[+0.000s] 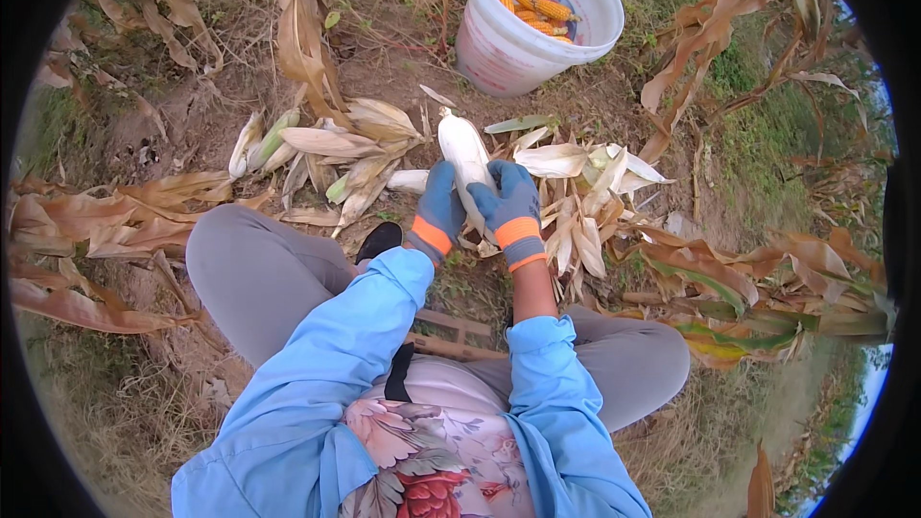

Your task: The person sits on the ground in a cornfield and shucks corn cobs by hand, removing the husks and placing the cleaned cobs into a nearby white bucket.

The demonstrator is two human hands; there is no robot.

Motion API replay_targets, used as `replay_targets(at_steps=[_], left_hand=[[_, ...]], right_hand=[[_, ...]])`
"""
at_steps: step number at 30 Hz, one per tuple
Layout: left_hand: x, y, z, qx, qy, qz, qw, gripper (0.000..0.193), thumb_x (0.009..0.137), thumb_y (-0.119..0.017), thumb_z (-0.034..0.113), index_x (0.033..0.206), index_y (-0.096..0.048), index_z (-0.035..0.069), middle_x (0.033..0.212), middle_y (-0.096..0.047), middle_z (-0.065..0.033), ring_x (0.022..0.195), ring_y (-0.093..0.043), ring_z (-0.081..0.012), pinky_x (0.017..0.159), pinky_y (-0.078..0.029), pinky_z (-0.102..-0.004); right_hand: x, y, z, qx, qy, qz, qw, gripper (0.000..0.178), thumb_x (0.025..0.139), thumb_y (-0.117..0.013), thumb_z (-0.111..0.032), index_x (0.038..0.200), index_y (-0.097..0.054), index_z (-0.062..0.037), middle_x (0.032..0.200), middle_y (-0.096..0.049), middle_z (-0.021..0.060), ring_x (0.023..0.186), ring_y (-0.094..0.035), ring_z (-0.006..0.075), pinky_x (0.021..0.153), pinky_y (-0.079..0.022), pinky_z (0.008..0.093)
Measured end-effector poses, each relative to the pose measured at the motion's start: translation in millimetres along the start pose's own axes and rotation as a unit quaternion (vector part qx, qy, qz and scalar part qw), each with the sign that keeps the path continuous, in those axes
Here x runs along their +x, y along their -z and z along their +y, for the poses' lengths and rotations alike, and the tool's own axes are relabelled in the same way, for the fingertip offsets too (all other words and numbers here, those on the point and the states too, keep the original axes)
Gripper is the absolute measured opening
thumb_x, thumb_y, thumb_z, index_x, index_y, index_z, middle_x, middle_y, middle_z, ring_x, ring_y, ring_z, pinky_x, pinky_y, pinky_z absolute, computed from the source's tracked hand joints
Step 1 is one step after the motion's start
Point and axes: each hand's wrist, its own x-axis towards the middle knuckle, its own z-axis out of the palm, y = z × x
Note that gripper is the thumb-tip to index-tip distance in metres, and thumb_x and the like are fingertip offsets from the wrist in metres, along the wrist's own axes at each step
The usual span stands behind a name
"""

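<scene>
The ground (206, 125) is brown, bare soil in the middle, giving way to dry, strawlike grass (144, 432) at lower left and greener growth toward the right side. Withered corn leaves (125, 221) sprawl across it on the left, and more brown stalks and leaves (715, 24) hang in from the upper right; a sliver of sky (871, 384) shows at the right rim. Seated low in this open field, a person in blue sleeves holds an ear of corn (464, 149) in a pale husk, tip pointing away, just above the soil between two loose heaps. The left hand (436, 203) and right hand (510, 201), both gloved (blue-grey, with orange cuff bands), have their fingers closed around its lower part from either side. A left husk heap (369, 139) and a right husk heap (576, 201) flank it. Beyond stands a white bucket (494, 62), with bare yellow ears (552, 10) inside.
</scene>
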Motion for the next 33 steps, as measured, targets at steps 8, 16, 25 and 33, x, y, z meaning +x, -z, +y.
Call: replay_targets(at_steps=[8, 16, 25, 33], left_hand=[[-0.4, 2.3, -2.6, 0.121, -0.094, -0.034, 0.988, 0.045, 0.085, -0.042, 0.019, 0.124, -0.031, -0.001, 0.117, -0.044, -0.0172, 0.107, -0.046, -0.0294, 0.094, -0.037, -0.0413], [-3.1, -3.1, 0.0, 0.176, -0.106, -0.034, 0.978, 0.049, 0.087, -0.049, 0.025, 0.124, -0.030, -0.001, 0.117, -0.044, -0.0157, 0.107, -0.047, -0.0265, 0.092, -0.039, -0.0402], [-0.5, 5.6, 1.8, 0.073, 0.006, -0.023, 0.997, 0.058, 0.085, -0.050, 0.039, 0.128, -0.032, 0.004, 0.120, -0.045, -0.0149, 0.106, -0.048, -0.0268, 0.092, -0.039, -0.0403], [-11.9, -3.0, 12.6, 0.059, 0.080, -0.079, 0.992, 0.069, 0.079, -0.057, 0.042, 0.131, -0.028, 0.006, 0.126, -0.041, -0.0139, 0.113, -0.043, -0.0292, 0.097, -0.034, -0.0440]], right_hand=[[-4.4, -6.8, -7.8, -0.079, -0.017, 0.037, 0.996, 0.044, 0.059, -0.070, -0.017, 0.096, -0.055, 0.0016, 0.095, -0.054, 0.0192, 0.087, -0.052, 0.0333, 0.077, -0.043, 0.0384], [-6.2, -10.3, -10.5, -0.071, -0.023, 0.074, 0.994, 0.033, 0.060, -0.069, -0.012, 0.086, -0.053, 0.0019, 0.086, -0.055, 0.0186, 0.080, -0.053, 0.0343, 0.070, -0.043, 0.0399], [0.5, -4.8, -2.6, 0.229, -0.177, -0.022, 0.957, 0.021, 0.066, -0.067, -0.008, 0.081, -0.055, 0.0014, 0.075, -0.058, 0.0103, 0.065, -0.055, 0.0196, 0.061, -0.044, 0.0309], [3.3, 9.6, 17.4, 0.447, -0.183, -0.092, 0.871, 0.019, 0.068, -0.066, -0.004, 0.084, -0.056, -0.0006, 0.076, -0.059, 0.0040, 0.065, -0.052, 0.0115, 0.061, -0.043, 0.0259]])
